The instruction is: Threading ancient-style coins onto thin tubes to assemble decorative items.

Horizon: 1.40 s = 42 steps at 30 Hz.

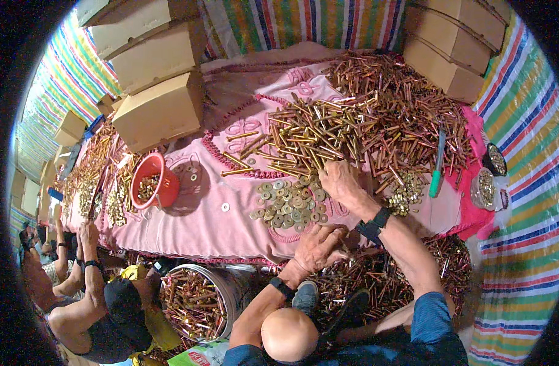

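Note:
Curled at the near edge of the pink cloth, my left hand (pixel 316 247) is closed just below a heap of brass-coloured washers (pixel 285 206). What its fingers hold is hidden. My right hand (pixel 341 183) reaches farther in, fingers bent down and pressed together where the washers meet a large pile of long golden bolts (pixel 310 137). I cannot make out what is in that grip. To the right of my right wrist lies a small heap of nuts (pixel 406 194). A few separate bolts (pixel 243 135) rest left of the pile.
A red bucket (pixel 167 183) of small parts stands left; a green-handled tool (pixel 437 177) lies right. Cardboard boxes (pixel 160 113) are stacked behind. Below the edge are a bolt-filled tub (pixel 235 299) and heaped bolts (pixel 389 271). Another person (pixel 78 311) works at left.

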Available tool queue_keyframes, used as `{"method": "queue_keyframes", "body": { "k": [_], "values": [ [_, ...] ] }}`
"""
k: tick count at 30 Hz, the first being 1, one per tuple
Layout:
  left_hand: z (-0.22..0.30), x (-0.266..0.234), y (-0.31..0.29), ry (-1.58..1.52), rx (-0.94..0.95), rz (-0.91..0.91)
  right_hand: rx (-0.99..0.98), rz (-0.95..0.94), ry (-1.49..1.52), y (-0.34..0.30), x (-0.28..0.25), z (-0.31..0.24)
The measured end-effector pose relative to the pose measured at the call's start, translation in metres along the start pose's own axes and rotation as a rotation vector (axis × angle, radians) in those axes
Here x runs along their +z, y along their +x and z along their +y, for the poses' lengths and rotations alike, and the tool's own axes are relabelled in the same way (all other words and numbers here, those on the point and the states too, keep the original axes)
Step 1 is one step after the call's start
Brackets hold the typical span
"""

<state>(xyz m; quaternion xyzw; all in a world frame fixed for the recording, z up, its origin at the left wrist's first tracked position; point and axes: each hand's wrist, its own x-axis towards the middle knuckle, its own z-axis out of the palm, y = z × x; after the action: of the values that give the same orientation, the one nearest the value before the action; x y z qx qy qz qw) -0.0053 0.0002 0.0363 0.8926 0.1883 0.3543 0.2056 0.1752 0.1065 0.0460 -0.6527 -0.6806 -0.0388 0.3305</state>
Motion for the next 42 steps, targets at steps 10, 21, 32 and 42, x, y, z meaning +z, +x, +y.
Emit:
{"method": "queue_keyframes", "body": {
  "k": [10, 21, 32, 42],
  "values": [
    [-0.005, 0.013, -0.007, -0.117, -0.283, 0.26, 0.456, -0.832, 0.665, -0.049, -0.105, -0.002],
    [-0.004, 0.014, -0.003, -0.011, -0.246, 0.303, 0.076, -0.338, 0.368, -0.049, -0.061, 0.007],
    [-0.013, 0.023, -0.017, -0.013, -0.418, 0.137, -0.03, -0.21, 0.211, -0.052, -0.019, 0.023],
    [-0.017, 0.024, -0.018, -0.079, -0.433, 0.18, 0.625, -0.719, 1.243, -0.062, -0.101, -0.025]
  ]
}}
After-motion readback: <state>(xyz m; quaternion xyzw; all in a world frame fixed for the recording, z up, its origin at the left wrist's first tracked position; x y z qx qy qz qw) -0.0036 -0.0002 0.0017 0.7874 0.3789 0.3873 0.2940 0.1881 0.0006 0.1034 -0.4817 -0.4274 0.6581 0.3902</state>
